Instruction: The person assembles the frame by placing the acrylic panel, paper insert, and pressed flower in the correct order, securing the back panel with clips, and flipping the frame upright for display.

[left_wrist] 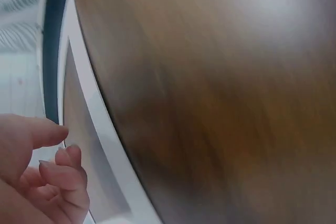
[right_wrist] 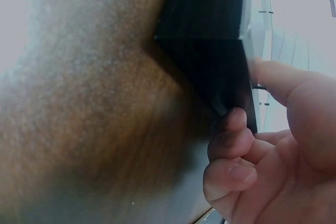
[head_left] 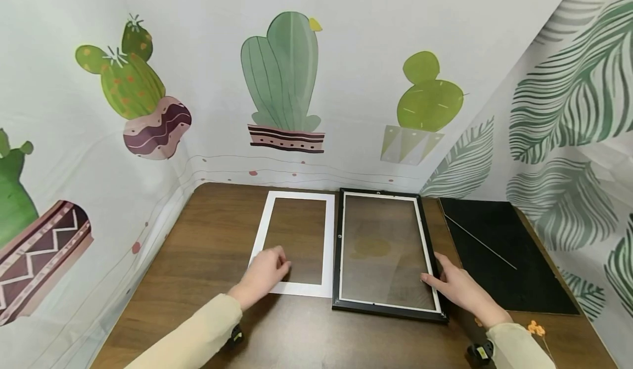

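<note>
A black picture frame [head_left: 390,312] lies on the wooden table, with a white inner border and a clear pane [head_left: 381,215] inside. My right hand [head_left: 462,286] grips its right side, thumb over the inner edge and fingers along the outside. In the right wrist view the fingers curl against the black frame side [right_wrist: 210,3]. To the left of the frame lies a white rectangular mat [head_left: 328,242] with a cut-out middle. Over the mat's lower left part hovers my left hand [head_left: 264,270], fingers loosely curled and a gap between thumb and fingertips [left_wrist: 68,156], holding nothing.
On the right a black backing board [head_left: 514,281] lies flat, a thin rod [head_left: 479,241] across it. Small orange flowers [head_left: 536,328] are near the right sleeve. A cactus-print cloth [head_left: 346,83] hangs behind the table [head_left: 207,237].
</note>
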{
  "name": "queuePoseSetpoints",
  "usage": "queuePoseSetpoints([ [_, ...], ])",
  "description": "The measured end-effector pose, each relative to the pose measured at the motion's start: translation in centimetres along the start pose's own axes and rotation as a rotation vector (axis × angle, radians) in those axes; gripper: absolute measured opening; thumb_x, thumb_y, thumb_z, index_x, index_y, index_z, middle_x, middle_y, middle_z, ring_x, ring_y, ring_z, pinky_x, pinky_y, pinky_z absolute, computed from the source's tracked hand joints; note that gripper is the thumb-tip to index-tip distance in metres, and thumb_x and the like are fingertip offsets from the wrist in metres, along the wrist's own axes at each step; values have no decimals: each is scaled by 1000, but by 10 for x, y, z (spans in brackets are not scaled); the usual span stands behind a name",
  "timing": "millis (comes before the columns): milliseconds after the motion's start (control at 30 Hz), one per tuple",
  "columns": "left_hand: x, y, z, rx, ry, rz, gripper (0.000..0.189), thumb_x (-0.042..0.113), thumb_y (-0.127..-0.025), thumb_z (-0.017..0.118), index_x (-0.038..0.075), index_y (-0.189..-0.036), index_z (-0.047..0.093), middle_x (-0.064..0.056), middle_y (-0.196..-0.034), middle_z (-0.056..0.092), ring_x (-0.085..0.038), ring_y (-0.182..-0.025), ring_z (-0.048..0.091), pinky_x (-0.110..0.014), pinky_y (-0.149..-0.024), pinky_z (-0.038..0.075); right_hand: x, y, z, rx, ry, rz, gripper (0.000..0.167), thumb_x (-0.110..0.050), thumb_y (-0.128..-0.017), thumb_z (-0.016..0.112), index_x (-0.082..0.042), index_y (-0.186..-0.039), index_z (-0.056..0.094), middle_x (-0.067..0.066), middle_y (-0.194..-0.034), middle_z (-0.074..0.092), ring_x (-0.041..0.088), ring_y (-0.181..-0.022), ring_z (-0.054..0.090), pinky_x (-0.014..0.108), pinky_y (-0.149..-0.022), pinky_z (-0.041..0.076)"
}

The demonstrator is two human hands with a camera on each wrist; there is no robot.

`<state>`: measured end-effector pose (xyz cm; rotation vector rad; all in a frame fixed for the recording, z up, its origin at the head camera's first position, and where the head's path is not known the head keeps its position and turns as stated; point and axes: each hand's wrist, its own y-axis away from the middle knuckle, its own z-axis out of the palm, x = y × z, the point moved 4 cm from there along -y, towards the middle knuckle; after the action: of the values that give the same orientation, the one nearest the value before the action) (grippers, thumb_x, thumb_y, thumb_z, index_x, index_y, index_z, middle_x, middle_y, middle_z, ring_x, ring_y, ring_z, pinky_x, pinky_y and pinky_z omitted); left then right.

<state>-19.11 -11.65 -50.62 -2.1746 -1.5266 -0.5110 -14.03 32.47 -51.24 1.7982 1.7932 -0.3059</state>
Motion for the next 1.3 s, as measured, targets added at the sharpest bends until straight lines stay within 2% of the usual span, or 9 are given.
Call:
queuePoseSetpoints([
  [67,-13,-2,-9,36,-50,-26,17,9,-87,79,10,-82,63,4,-66,57,-11,-59,53,-33,-55,47,-3,1,-1,1,12,5,84,-42,-102,67,16,-150,30,3,-79,60,16,-65,54,34,-60,46],
  [167,-30,-6,-21,52,-97,-91,19,11,-86,80,5,-88,63,-2,-71,57,-18,-63,56,-40,-58,51,-2,1,-1,4,16,6,82,-39,-102,67,16,-150,31,3,-79,60,16,-65,53,34,-60,46],
  [300,-44,-12,-35,26,-142,-155,30,14,-87,82,-4,-94,60,-12,-79,58,-31,-68,62,-50,-64,54,-2,1,-2,11,5,-5,80,-39,-102,66,16,-150,33,3,-77,59,16,-64,53,33,-59,45],
  [467,-57,-15,-39,-5,-161,-192,35,17,-86,83,-3,-85,54,-16,-78,55,-36,-70,62,-56,-68,54,-2,2,-2,17,-14,-12,79,-37,-103,66,15,-151,33,2,-75,58,16,-63,52,32,-58,44],
  [667,-67,-19,-40,-30,-153,-238,31,16,-87,78,1,-77,53,-14,-74,55,-32,-66,60,-54,-66,54,-1,0,-3,26,-34,-25,77,-34,-102,67,15,-152,33,1,-73,57,17,-63,51,31,-58,43],
  [933,-80,-15,-49,-124,-85,-372,27,21,-87,76,2,-78,60,-7,-70,59,-23,-63,55,-37,-57,47,2,-2,-3,23,-42,-20,78,-35,-103,66,12,-155,32,1,-73,57,17,-62,50,30,-56,42],
  [1033,-88,-13,-50,-147,-6,-422,28,23,-89,77,-1,-86,62,-10,-77,62,-22,-63,59,-34,-56,51,3,-2,-3,25,-39,-22,78,-35,-103,66,12,-155,32,1,-73,57,17,-62,50,30,-56,42],
  [1200,-102,-10,-51,-183,287,-526,33,14,-92,78,-9,-107,60,-15,-87,65,-20,-67,67,-34,-58,61,4,-2,-2,32,-40,-34,78,-34,-103,66,12,-155,32,1,-72,56,17,-62,49,29,-56,41],
  [1300,-107,-7,-52,-211,434,-528,34,9,-96,73,-12,-117,58,-14,-90,67,-20,-74,66,-37,-62,62,4,-2,-2,44,-42,-45,76,-33,-103,66,12,-155,33,0,-70,55,16,-60,49,29,-55,41],
])
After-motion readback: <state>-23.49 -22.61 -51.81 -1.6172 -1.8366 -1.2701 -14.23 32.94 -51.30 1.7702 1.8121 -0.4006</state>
